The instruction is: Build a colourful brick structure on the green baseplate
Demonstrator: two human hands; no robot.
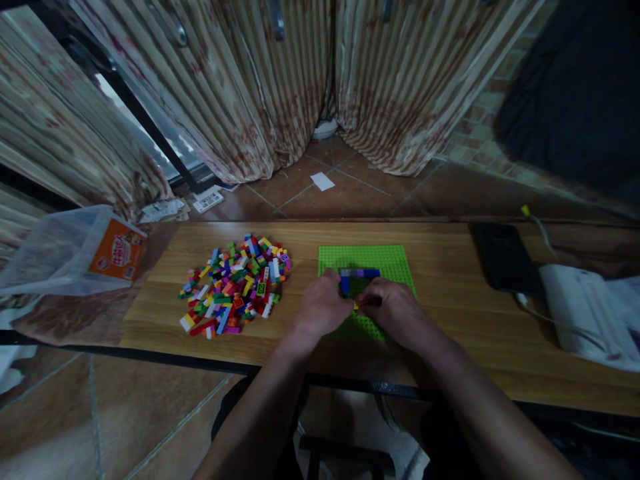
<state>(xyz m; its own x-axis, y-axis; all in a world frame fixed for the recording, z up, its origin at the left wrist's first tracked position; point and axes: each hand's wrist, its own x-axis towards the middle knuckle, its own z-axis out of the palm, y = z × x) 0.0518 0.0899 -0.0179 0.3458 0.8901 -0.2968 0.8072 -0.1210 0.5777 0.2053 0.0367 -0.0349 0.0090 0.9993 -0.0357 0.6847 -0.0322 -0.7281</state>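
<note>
Long striped curtains (pixel 235 87) hang at the far side, above a tiled floor. In front of them there is a wooden table (pixel 445 340), which stretches from left to right. Beyond its far left part stands a transparent plastic box (pixel 60 247) with an orange label.

On the left part of the table lies a loose heap of colourful bricks (pixel 235 287). On the far right part there is a white object (pixel 573 300), and just to the left of it a flat black device (pixel 505 257), with a white cable near both.

Near the middle of the table, to the right of the heap, lies a green studded baseplate (pixel 385 257). The left hand (pixel 327 303) is over its left side and the right hand (pixel 393 307) over its right side. Their fingertips come close together above the plate, with fingers bent; whether each hand grips something, I cannot tell.

On the plate, just beyond the fingers, blue and purple bricks (pixel 367 273) make a row, with a blue part coming nearer at its left end. The smallest thing is a yellow piece (pixel 356 305), between the fingertips of the two hands.
</note>
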